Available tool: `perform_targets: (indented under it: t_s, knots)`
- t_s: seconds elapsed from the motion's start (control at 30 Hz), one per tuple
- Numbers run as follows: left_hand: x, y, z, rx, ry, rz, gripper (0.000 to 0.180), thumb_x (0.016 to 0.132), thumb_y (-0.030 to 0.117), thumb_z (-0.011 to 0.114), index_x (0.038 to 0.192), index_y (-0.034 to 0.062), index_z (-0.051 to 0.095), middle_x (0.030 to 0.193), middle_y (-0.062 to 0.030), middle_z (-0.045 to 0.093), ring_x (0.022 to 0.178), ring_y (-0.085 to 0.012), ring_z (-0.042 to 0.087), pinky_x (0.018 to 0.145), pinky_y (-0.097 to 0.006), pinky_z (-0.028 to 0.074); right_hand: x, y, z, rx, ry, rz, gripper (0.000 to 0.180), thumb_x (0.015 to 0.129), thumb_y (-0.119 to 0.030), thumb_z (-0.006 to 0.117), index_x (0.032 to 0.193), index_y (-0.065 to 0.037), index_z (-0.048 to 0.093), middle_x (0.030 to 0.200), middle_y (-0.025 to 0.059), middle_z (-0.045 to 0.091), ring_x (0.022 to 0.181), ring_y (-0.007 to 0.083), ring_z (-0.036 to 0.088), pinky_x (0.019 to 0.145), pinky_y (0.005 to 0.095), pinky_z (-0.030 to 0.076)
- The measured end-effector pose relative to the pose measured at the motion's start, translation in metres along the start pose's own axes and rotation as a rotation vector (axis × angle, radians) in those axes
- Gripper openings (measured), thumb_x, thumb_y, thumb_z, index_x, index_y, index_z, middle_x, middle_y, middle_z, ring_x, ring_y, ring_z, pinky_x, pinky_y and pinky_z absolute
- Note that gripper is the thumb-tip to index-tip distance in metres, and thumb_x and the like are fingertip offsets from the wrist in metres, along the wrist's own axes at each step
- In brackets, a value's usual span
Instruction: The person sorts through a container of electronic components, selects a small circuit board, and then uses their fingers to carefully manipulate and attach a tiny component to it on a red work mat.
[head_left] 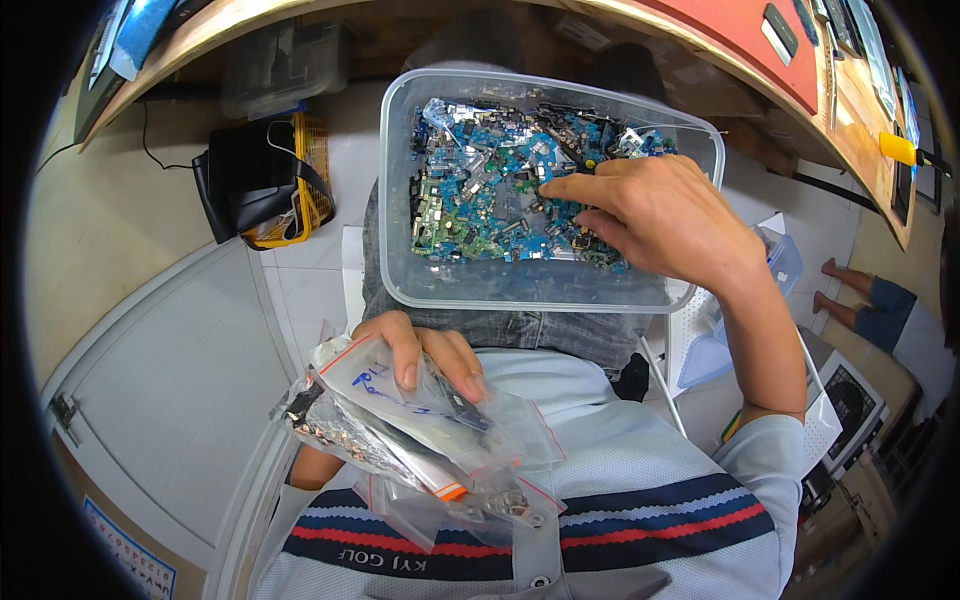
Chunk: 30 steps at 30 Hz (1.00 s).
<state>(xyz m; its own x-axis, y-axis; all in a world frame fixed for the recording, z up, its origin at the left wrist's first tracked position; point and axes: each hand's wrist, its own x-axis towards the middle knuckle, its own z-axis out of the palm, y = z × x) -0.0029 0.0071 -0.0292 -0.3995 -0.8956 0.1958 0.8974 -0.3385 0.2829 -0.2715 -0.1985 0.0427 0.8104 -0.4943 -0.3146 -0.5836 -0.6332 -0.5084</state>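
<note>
A clear plastic tub [450, 285] rests on my lap, holding a layer of small blue and green circuit boards [490, 190]. Over its right side reaches my right hand [650, 210], index finger stretched out and touching the boards near the middle. The thumb is apart from that finger, and I see nothing held between them. Below the tub, close to my shirt, my left hand [425, 350] is closed on a bundle of clear zip bags [420, 420]. Some bags have red or orange seal strips, and small dark parts show inside.
A wooden desk [330, 25] with a red mat [730, 30] curves across the top. On the floor at left, a black bag [240, 180] sits against a yellow basket [315, 170]. A white perforated stand [690, 330] is at right. Another person [900, 310] lies further right.
</note>
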Motion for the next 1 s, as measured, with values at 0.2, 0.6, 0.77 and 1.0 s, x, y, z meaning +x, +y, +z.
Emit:
perform_targets:
  t_s: [0.2, 0.6, 0.77, 1.0]
  knots:
    - [0.000, 0.003, -0.002, 0.024, -0.040, 0.008, 0.038, 0.102, 0.027, 0.076, 0.124, 0.0073, 0.053, 0.131, -0.0374, 0.063, 0.135, -0.0514, 0.055, 0.115, -0.074, 0.045, 0.001, 0.001, -0.004, 0.024, 0.018, 0.057, 0.031, 0.086, -0.012, 0.079, 0.114, -0.003, 0.069, 0.086, 0.0182, 0.075, 0.086, 0.0425, 0.074, 0.074, 0.0540, 0.056]
    - [0.002, 0.002, -0.002, -0.004, -0.028, 0.003, 0.035, 0.102, 0.024, 0.076, 0.123, 0.0064, 0.054, 0.131, -0.0380, 0.063, 0.134, -0.0518, 0.055, 0.115, -0.073, 0.046, 0.003, 0.003, 0.012, -0.007, 0.050, 0.052, 0.032, 0.089, -0.014, 0.078, 0.118, -0.005, 0.067, 0.081, 0.0191, 0.074, 0.083, 0.0433, 0.074, 0.071, 0.0548, 0.056]
    - [0.002, 0.003, -0.001, 0.002, -0.016, -0.005, 0.033, 0.103, 0.023, 0.075, 0.122, 0.0069, 0.054, 0.130, -0.0380, 0.064, 0.134, -0.0518, 0.055, 0.115, -0.073, 0.046, 0.000, -0.001, 0.002, 0.292, 0.148, 0.228, 0.015, 0.092, -0.017, 0.078, 0.096, -0.003, 0.074, 0.065, 0.0138, 0.065, 0.060, 0.0315, 0.064, 0.059, 0.0453, 0.049]
    - [0.000, -0.001, 0.010, 0.033, 0.145, 0.006, 0.046, 0.107, 0.052, 0.063, 0.115, 0.0072, 0.066, 0.120, -0.0431, 0.069, 0.122, -0.0528, 0.064, 0.108, -0.064, 0.045, -0.006, 0.012, -0.010, 0.921, 0.121, 0.398, 0.016, 0.099, -0.017, 0.079, 0.092, -0.003, 0.077, 0.057, -0.0108, 0.043, 0.053, 0.0009, 0.032, 0.051, 0.0265, 0.025]
